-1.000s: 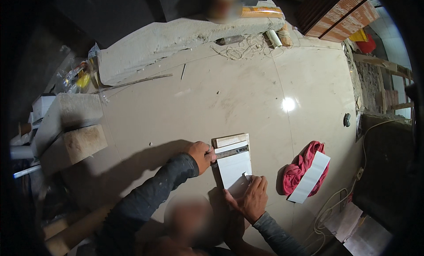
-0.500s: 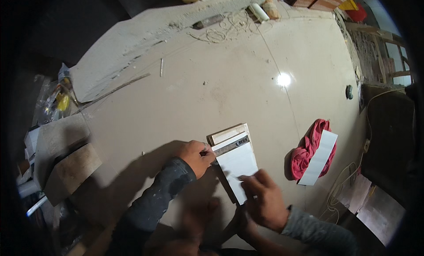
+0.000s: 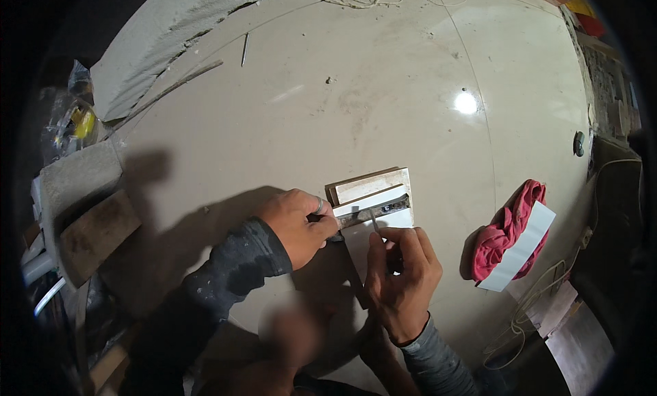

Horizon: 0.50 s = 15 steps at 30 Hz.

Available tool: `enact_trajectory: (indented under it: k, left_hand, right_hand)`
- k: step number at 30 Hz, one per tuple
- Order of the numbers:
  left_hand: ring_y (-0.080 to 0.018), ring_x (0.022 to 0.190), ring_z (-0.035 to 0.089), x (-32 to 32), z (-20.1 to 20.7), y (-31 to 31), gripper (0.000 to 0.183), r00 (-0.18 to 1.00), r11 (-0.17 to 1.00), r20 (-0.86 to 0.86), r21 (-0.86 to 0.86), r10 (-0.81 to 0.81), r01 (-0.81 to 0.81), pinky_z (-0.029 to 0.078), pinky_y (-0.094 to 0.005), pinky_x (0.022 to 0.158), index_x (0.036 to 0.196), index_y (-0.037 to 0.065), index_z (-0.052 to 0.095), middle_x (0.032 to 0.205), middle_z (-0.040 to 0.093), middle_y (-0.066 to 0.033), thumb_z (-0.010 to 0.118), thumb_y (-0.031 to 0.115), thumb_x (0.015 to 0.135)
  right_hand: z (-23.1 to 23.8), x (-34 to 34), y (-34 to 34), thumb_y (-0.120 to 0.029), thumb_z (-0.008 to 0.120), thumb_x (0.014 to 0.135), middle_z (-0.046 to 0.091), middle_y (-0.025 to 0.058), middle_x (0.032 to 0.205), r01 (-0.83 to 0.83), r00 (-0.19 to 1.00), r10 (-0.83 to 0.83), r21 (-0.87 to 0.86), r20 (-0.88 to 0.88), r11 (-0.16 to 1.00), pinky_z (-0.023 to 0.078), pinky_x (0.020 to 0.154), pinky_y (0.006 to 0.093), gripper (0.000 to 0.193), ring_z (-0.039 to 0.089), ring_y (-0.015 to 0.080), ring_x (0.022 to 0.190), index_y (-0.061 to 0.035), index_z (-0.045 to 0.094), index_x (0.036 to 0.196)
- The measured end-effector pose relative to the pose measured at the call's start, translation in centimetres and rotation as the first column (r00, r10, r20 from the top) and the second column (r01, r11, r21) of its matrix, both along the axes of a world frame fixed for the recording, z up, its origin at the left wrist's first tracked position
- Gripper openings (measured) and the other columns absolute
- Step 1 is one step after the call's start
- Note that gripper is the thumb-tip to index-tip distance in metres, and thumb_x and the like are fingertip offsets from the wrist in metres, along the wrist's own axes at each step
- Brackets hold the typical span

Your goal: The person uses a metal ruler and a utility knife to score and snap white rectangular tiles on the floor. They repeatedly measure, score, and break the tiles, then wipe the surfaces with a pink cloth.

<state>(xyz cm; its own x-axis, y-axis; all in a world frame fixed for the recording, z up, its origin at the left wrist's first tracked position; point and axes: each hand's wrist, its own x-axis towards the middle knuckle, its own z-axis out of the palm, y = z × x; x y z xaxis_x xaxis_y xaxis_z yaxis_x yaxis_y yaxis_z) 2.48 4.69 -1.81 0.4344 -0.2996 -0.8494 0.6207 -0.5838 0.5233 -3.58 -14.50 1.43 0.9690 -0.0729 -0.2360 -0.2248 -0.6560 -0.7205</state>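
White rectangular tile (image 3: pixel 357 249) lies over the beige floor (image 3: pixel 274 136), crossed by a narrow grey metal bar (image 3: pixel 354 218). My left hand (image 3: pixel 294 225) pinches its left end; my right hand (image 3: pixel 405 280) pinches a thin grey stick (image 3: pixel 374 219) over the tile. Floor extends beyond the far edge; toward the floor's right edge lies crumpled pink cloth (image 3: pixel 494 240) beneath a white flat strip (image 3: pixel 518 248).

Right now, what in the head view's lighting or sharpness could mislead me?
Head view: a glare spot whitens part of the floor; head view: a dark shadow lies left of the left hand; head view: the fisheye bows the tile joint, the outer rim goes black, and a patch near the lower edge is blurred.
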Motion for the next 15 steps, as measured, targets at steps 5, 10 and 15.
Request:
enact_trajectory:
  k: [5, 10, 15]
  left_hand:
    - [-0.0115, 0.075, 0.068, 1.0, 0.8, -0.1, 0.028, 0.996, 1.000, -0.085, 0.017, 0.002, 0.000, 0.054, -0.0296, 0.071, 0.102, -0.002, 0.076, 0.079, 0.072, -0.0064, 0.064, 0.024, 0.100]
    - [-0.0124, 0.076, 0.070, 0.8, 0.6, 0.0, 0.029, 0.996, 1.000, -0.092, 0.014, 0.015, -0.014, 0.055, -0.0300, 0.073, 0.103, -0.003, 0.075, 0.081, 0.073, -0.0068, 0.063, 0.024, 0.101]
    - [-0.0135, 0.076, 0.071, 0.8, 0.2, 0.1, 0.029, 0.996, 1.000, -0.088, 0.005, -0.023, 0.024, 0.057, -0.0311, 0.074, 0.103, -0.004, 0.075, 0.082, 0.074, -0.0075, 0.064, 0.022, 0.101]
  right_hand:
    - [-0.6, -0.6, 0.8, 0.003, 0.075, 0.088, 0.060, 0.0101, 0.081, -0.026, 0.999, 0.025, 0.035, 0.028, 0.999, 0.049, 0.053, 0.0301, 0.010, 0.062, 0.0179, 0.059, 0.0001, 0.069, 0.095]
    - [-1.0, -1.1, 1.3, 0.006, 0.073, 0.088, 0.059, 0.0124, 0.086, -0.058, 0.998, 0.057, 0.029, 0.008, 0.998, 0.051, 0.053, 0.0361, 0.016, 0.063, 0.0243, 0.061, -0.0019, 0.067, 0.100]
    - [-1.0, -1.1, 1.5, 0.005, 0.072, 0.089, 0.061, 0.0133, 0.088, -0.066, 0.998, 0.067, -0.019, 0.023, 0.998, 0.052, 0.053, 0.0375, 0.014, 0.065, 0.0279, 0.063, -0.0019, 0.067, 0.101]
